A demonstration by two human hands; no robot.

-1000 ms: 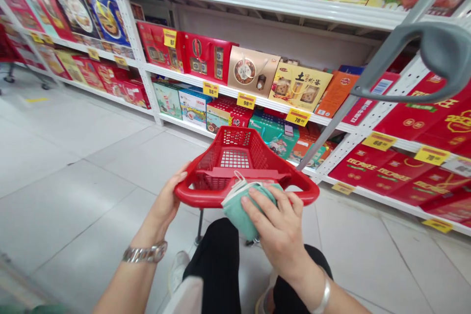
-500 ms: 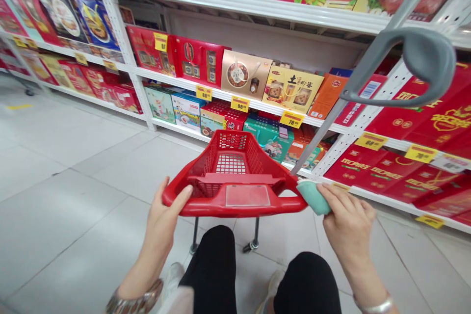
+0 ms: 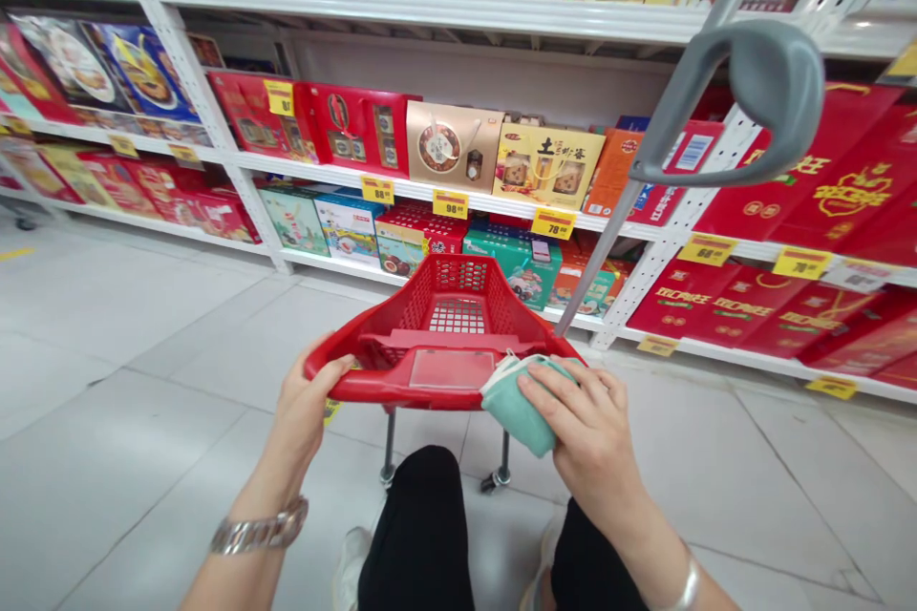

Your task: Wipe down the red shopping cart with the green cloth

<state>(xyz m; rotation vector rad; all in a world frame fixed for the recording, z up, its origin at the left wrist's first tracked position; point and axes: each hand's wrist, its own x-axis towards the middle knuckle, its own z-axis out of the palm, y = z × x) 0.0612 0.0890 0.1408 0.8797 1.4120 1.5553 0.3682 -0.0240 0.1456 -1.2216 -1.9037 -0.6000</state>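
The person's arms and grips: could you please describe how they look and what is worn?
The left grip and right grip are ungloved, and the visible forearms are sleeveless. The left wrist has a silver metal-link watch; the right wrist, a smooth silver-coloured bangle.

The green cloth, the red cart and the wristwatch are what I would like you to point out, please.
Green cloth point(image 3: 520, 412): head view, on its lower, uncovered part.
Red cart point(image 3: 451, 369): head view, on the panel in its handle.
Wristwatch point(image 3: 250, 536): head view, on its band.
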